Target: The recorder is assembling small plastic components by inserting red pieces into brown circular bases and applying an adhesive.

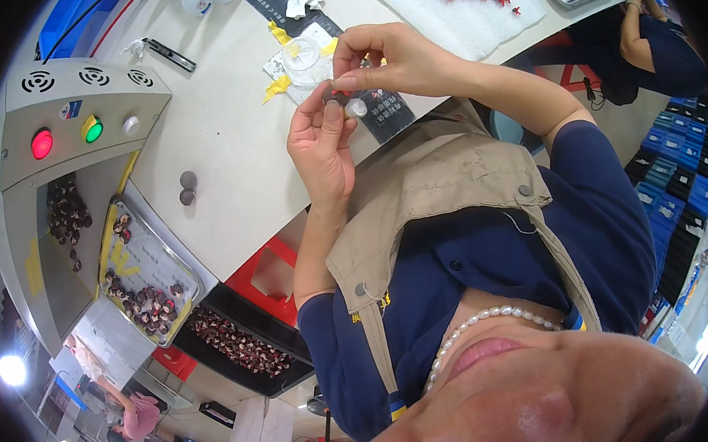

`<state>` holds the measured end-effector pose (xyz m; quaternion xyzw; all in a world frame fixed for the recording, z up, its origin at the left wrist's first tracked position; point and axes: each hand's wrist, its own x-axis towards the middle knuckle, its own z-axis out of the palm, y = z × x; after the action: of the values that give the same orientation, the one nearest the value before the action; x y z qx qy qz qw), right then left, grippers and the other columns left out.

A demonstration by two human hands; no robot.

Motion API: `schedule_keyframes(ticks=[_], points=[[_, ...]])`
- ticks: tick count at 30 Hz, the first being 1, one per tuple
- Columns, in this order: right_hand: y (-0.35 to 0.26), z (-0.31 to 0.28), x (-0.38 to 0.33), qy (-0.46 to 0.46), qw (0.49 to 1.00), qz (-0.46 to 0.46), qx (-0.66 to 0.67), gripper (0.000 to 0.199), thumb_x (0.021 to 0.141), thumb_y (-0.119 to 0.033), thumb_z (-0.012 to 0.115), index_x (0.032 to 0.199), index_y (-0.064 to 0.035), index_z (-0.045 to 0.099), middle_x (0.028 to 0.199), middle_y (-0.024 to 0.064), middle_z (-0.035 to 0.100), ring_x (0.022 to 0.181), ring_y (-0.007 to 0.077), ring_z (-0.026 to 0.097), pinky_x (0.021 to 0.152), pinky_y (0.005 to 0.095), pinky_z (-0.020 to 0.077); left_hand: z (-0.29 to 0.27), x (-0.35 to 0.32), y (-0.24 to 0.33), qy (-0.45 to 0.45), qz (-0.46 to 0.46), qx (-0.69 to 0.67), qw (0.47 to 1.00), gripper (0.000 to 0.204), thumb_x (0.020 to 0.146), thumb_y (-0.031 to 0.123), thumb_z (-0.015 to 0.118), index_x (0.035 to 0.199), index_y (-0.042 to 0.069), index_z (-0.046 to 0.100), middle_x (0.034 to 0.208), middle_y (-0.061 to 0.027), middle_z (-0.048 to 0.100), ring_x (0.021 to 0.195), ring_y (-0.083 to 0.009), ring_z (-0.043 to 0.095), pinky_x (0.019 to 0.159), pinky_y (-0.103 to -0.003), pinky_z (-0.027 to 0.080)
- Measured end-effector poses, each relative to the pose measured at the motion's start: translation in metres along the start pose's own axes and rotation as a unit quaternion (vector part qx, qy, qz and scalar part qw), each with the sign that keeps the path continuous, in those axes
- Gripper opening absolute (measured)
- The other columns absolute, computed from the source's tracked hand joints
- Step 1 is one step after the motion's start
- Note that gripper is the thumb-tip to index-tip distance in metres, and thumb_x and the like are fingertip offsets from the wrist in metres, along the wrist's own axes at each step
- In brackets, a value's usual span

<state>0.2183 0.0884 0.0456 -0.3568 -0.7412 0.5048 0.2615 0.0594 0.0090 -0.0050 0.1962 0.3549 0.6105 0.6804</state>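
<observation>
Left hand (322, 153) is pinching a dark round piece (330, 96) over the tabletop (234, 147) (head view), probably steadying it for my right hand (392, 61). Those fingertips are sitting close together and blocking the view, so no telling if they're gripping the red bit (343, 94). Yellow tape (277, 87) is likely pinning that clear dish (300, 54) just beyond. Two dark pieces (187, 188) are lying off left.

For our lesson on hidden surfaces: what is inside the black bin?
The black bin holds many small red, dark and whitish pieces; what lies beneath that pile is covered.
</observation>
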Motion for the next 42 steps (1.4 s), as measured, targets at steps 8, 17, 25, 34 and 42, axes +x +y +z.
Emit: schedule_keyframes(ticks=[8,17,25,34,42], points=[[-0.005,-0.002,-0.007,0.025,0.999,-0.029,-0.005,0.012,0.086,-0.009,0.061,0.085,-0.0006,0.053,0.080,0.0032,0.052,0.075,0.0096,0.050,0.067,0.0240,0.0410,0.005,-0.001,0.005,-0.019,0.055,0.057,0.997,0.032,0.085,0.006,0.064,0.113,-0.004,0.054,0.101,-0.0097,0.063,0.085,-0.0100,0.062,0.064,-0.020,0.054],[-0.001,0.000,-0.026,0.077,0.994,-0.073,0.018,0.015,0.085,-0.003,0.057,0.077,-0.0007,0.045,0.076,0.0058,0.043,0.070,0.0165,0.044,0.064,0.0292,0.0374,0.026,-0.003,0.003,-0.045,0.138,0.214,0.966,0.027,0.085,0.002,0.062,0.110,-0.008,0.055,0.100,-0.0149,0.063,0.083,-0.0135,0.062,0.065,-0.024,0.055],[0.015,-0.002,-0.044,0.138,0.985,-0.089,0.053,0.013,0.084,-0.001,0.057,0.077,-0.0017,0.046,0.075,0.0058,0.044,0.071,0.0173,0.043,0.066,0.0295,0.0364,0.042,0.000,-0.006,-0.075,0.127,0.243,0.959,0.027,0.086,0.002,0.061,0.111,-0.007,0.055,0.101,-0.0149,0.063,0.080,-0.0134,0.062,0.067,-0.025,0.055],[0.062,-0.076,-0.013,0.229,0.945,-0.106,-0.208,0.011,0.081,-0.011,0.066,0.088,-0.0024,0.066,0.083,0.0074,0.064,0.080,0.0177,0.059,0.072,0.0290,0.0457,0.015,-0.007,0.024,-0.023,0.149,0.344,0.927,0.028,0.085,-0.001,0.060,0.112,-0.006,0.055,0.104,-0.0139,0.063,0.094,-0.0174,0.061,0.083,-0.028,0.049],[0.081,-0.127,0.038,0.204,0.868,-0.049,-0.450,0.025,0.067,-0.028,0.076,0.070,-0.0072,0.062,0.071,0.0075,0.063,0.072,0.0254,0.060,0.066,0.0378,0.0453,-0.130,-0.059,0.145,0.368,0.267,0.692,0.560,0.028,0.082,0.017,0.063,0.107,0.006,0.063,0.099,-0.0096,0.067,0.093,-0.0198,0.063,0.097,-0.044,0.035]])
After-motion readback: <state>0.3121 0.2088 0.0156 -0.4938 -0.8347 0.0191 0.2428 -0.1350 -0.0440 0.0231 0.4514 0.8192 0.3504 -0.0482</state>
